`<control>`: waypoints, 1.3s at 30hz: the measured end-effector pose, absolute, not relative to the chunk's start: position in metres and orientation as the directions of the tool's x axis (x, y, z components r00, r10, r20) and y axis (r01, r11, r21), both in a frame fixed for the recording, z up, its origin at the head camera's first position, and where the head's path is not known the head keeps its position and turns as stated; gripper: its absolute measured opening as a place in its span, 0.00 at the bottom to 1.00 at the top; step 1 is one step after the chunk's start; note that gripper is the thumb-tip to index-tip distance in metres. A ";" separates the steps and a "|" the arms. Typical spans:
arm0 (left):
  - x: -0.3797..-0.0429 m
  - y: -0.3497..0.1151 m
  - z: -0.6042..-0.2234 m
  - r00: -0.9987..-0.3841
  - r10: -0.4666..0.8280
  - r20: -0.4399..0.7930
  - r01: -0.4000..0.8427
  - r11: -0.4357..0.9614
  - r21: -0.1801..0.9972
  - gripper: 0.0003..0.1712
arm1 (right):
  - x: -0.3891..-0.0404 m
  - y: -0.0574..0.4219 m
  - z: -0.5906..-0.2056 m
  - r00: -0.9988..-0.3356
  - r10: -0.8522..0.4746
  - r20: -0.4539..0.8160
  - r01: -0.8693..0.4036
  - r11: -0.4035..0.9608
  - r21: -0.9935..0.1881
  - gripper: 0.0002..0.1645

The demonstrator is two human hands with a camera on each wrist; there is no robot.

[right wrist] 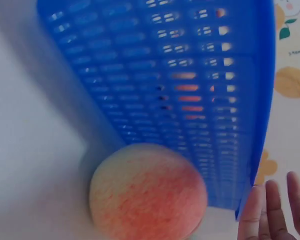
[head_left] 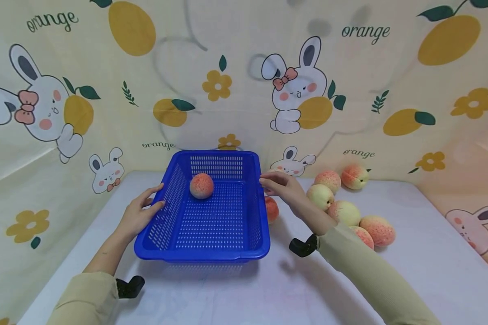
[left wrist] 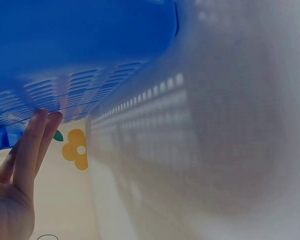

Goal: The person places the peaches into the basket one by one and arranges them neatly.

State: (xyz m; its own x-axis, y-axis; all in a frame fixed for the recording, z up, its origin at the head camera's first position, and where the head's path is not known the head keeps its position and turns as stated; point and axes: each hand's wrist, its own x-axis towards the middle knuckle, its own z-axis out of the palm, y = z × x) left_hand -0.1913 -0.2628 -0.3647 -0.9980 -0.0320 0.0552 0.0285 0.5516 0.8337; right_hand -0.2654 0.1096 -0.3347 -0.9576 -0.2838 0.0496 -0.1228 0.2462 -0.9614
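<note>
Head view: a blue basket [head_left: 203, 254] holding one peach [head_left: 201, 186] sits between both hands, other peaches [head_left: 347, 213] to its right. The left hand [head_left: 140, 212] and right hand [head_left: 282, 187] meet opposite rims, presumably to steady it. The backdrop [head_left: 236, 36] reads "orange".

Left wrist view: straight fingers touch the slotted side.

Right wrist view: outstretched fingers, slightly apart, reach the rim; a loose peach [right wrist: 149, 192] lies beside the basket.

I observe, in the head view, the left arm [head_left: 104, 257] entering from between 7 and 8 o'clock; its hand [head_left: 137, 215] points toward 1 o'clock, fingers extended. The right arm [head_left: 362, 266] enters from between 4 and 5; its hand [head_left: 283, 186] points toward 10, fingers extended.
</note>
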 end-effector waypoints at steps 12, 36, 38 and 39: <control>-0.191 -0.263 -0.365 -0.998 -0.032 0.061 0.035 0.532 0.846 0.33 | -0.271 0.128 -0.362 -0.956 -0.292 0.015 -0.102 0.284 -0.953 0.27; -0.192 -0.264 -0.368 -0.998 -0.041 0.050 0.021 0.530 0.848 0.33 | -0.275 0.145 -0.399 -0.902 -0.390 -0.188 0.074 0.289 -0.955 0.36; -0.192 -0.265 -0.368 -0.998 -0.040 0.050 0.021 0.533 0.846 0.33 | -0.274 0.147 -0.401 -0.888 -0.412 -0.206 0.092 0.280 -0.956 0.35; -0.193 -0.265 -0.368 -0.998 -0.039 0.051 0.023 0.532 0.847 0.33 | -0.273 0.149 -0.401 -0.880 -0.426 -0.209 0.095 0.273 -0.957 0.35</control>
State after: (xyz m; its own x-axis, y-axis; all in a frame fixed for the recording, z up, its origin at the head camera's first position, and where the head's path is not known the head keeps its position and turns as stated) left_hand -0.1925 -0.2650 -0.3684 -0.9980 -0.0386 0.0510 0.0227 0.5318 0.8466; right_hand -0.2732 0.1486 -0.4014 -0.8803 -0.4261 -0.2086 0.0947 0.2730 -0.9573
